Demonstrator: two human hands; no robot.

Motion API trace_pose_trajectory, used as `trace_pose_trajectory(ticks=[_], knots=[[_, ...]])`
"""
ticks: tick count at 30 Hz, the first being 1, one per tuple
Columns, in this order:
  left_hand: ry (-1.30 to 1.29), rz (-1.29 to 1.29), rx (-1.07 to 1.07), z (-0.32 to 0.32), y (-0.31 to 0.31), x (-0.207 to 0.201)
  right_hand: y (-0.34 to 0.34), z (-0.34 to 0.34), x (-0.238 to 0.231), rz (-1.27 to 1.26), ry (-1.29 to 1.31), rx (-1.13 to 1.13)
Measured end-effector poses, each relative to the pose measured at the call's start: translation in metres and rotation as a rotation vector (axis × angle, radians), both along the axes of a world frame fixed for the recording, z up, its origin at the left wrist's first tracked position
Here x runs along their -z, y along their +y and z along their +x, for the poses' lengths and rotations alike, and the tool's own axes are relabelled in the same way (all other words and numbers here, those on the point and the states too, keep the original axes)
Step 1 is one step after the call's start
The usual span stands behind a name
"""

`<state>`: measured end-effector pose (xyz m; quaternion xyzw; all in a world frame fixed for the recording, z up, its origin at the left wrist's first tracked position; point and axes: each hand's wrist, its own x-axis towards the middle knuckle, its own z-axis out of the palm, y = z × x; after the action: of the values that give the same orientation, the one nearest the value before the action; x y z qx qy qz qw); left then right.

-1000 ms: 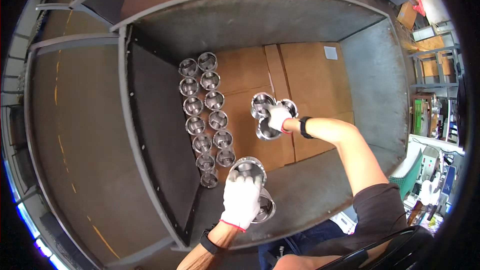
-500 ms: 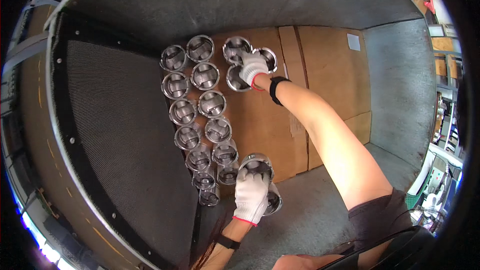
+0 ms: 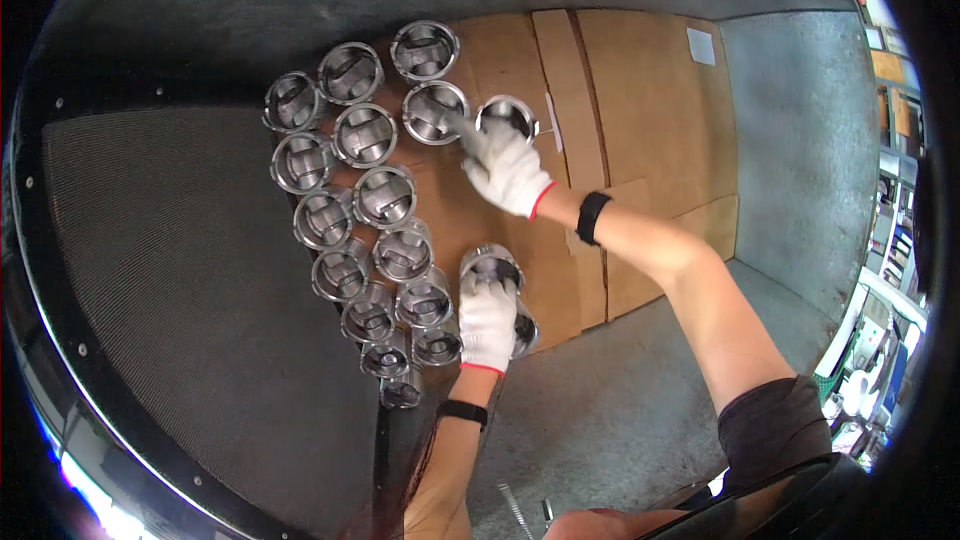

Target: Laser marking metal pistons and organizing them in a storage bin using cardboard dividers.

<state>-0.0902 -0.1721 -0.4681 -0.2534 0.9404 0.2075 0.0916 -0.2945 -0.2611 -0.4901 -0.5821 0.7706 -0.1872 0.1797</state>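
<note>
Bare metal engine pistons stand with their hollow ends up in two columns, such as this piston [image 3: 385, 197]. My left hand [image 3: 488, 325], in a white knit glove, is closed on the wall of a piston [image 3: 492, 262], fingers inside it. Against that hand shows a second piston [image 3: 527, 330], partly hidden; whether it is gripped too is unclear. My right hand [image 3: 505, 168], also gloved, has its thumb and fingers apart, the fingertips smeared by motion. It overlaps the near edge of a piston [image 3: 508, 115] and reaches towards another piston [image 3: 436, 112].
Brown cardboard [image 3: 650, 100] lines part of the metal bin's bottom. A grey bin wall [image 3: 795, 130] rises at the right, with a dark ribbed panel [image 3: 180, 290] at the left. A coiled spring [image 3: 513, 508] shows near the lower edge.
My left hand has moved farther in, both pistons by it shifting along. My right hand has drawn back and to the right from the group of pistons, which now stand farther apart. The view has shifted.
</note>
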Motion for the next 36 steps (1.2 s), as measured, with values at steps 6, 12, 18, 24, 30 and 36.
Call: trace_pose_trajectory(ticks=[6, 12, 18, 24, 30, 36], knots=[[0.009, -0.061, -0.017, -0.014, -0.022, 0.027, 0.019, 0.058, 0.012, -0.035, 0.011, -0.127], [0.137, 0.042, -0.297, -0.013, -0.026, 0.059, 0.013, 0.058, 0.007, -0.180, 0.012, -0.184], [0.323, 0.371, -0.672, -0.033, -0.041, 0.046, 0.075, 0.035, -0.061, 0.048, -0.126, -0.181], [-0.076, -0.487, -0.160, -0.016, -0.021, 0.001, 0.158, 0.031, -0.140, 0.238, -0.068, -0.355], [-0.140, 0.308, 0.368, -0.020, 0.072, -0.177, 0.224, 0.033, -0.306, 0.400, 0.027, -0.548], [0.105, 0.441, 0.721, 0.042, 0.132, -0.372, 0.325, 0.093, -0.475, 0.187, 0.041, -0.118]])
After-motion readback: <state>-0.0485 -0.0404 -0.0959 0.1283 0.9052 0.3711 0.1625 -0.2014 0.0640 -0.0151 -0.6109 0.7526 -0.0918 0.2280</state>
